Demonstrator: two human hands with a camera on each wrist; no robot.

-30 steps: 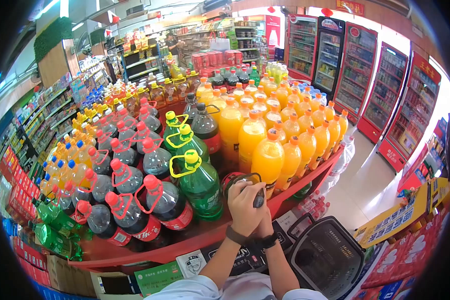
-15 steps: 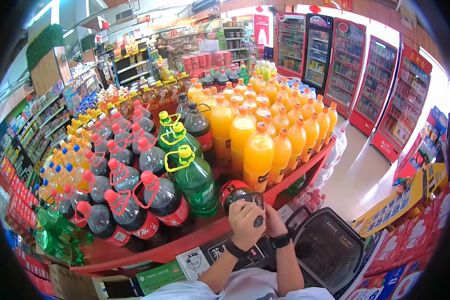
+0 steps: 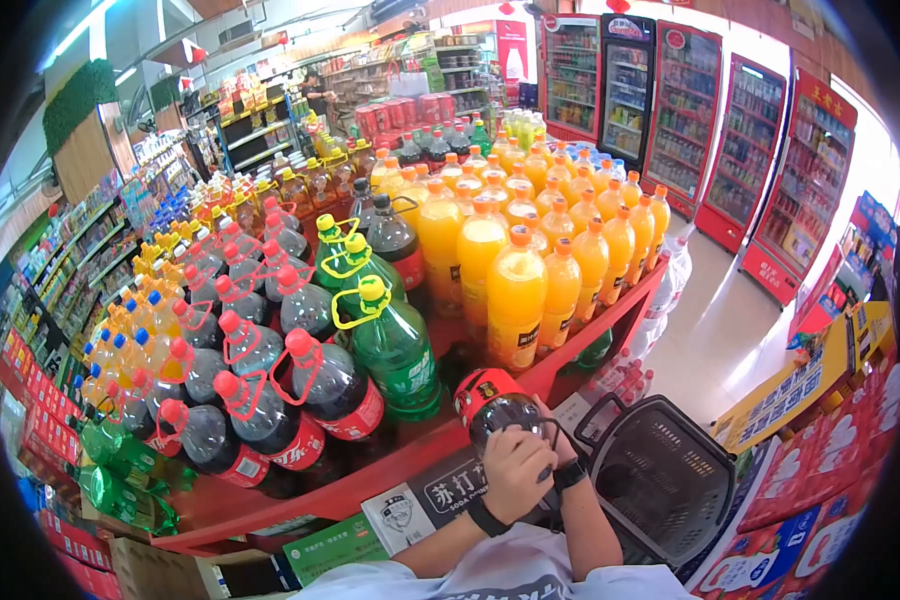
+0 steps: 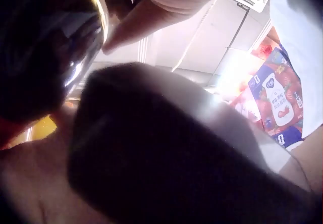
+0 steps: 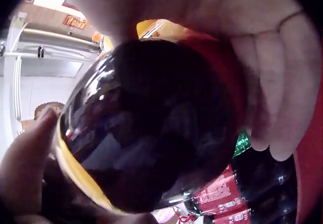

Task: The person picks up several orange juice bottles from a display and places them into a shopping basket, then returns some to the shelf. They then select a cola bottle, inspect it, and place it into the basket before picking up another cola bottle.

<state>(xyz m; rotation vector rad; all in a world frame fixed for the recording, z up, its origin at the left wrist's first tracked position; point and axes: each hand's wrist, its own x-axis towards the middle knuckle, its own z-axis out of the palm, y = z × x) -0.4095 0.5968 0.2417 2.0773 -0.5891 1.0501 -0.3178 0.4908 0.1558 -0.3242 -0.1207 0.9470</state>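
A large cola bottle [image 3: 502, 408] with a red label and dark cap is held tilted in front of the body, its base away from the person and its cap end toward them. My left hand [image 3: 515, 474] grips it around the neck end, fingers curled over it. On the bottle's right side my right hand [image 3: 566, 446] holds it, mostly hidden behind the bottle and left hand. The dark bottle body fills the middle of the right wrist view, with fingers [image 5: 280, 77] curved along it. Nearby stand a green soda bottle [image 3: 398, 362] and red-capped cola bottles [image 3: 332, 388].
A red display stand [image 3: 370, 480] holds rows of bottles, including orange juice bottles [image 3: 516, 305]. At the right, below the stand's edge, is a dark shopping basket [image 3: 660, 480]. Stacked cartons [image 3: 800, 490] lie farther right, and drink fridges [image 3: 680, 120] line the back.
The cola bottle has come up and toward the body, over the stand's front edge, and more of its red label shows. Both hands moved with it. The view has shifted slightly.
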